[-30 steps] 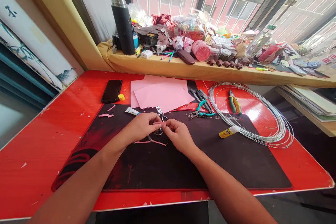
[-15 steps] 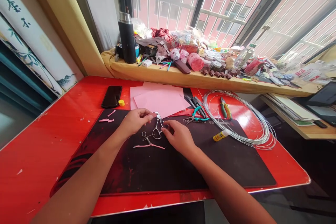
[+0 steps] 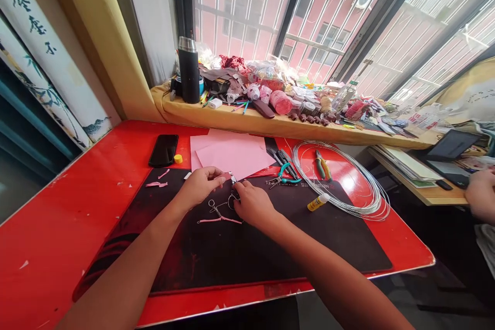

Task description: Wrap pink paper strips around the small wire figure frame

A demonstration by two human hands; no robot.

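My left hand [image 3: 203,185] is closed in a pinch at a small pink piece, apparently paper [image 3: 227,175], next to a bright silvery part. Close beside it, my right hand [image 3: 255,206] has its fingers curled round the upper end of a bent wire piece [image 3: 218,211]; they cover much of that end. Below the fingers, the wire shows round loops and a twisted stem. Its lower end is wrapped in a pink strip [image 3: 224,220], lying over the black mat [image 3: 216,258].
Pink paper sheets [image 3: 232,149] lie behind my hands. To the right are teal-handled pliers [image 3: 286,175], a glue stick [image 3: 319,201], a wire coil [image 3: 371,196] and green-yellow pliers [image 3: 320,166]. A phone [image 3: 164,150] is at left. Another person's hand [image 3: 481,196] shows at the right edge.
My right hand has moved in closer to my left and now covers more of the wire piece. The view has turned slightly right, and another person's hand has appeared at the right edge.
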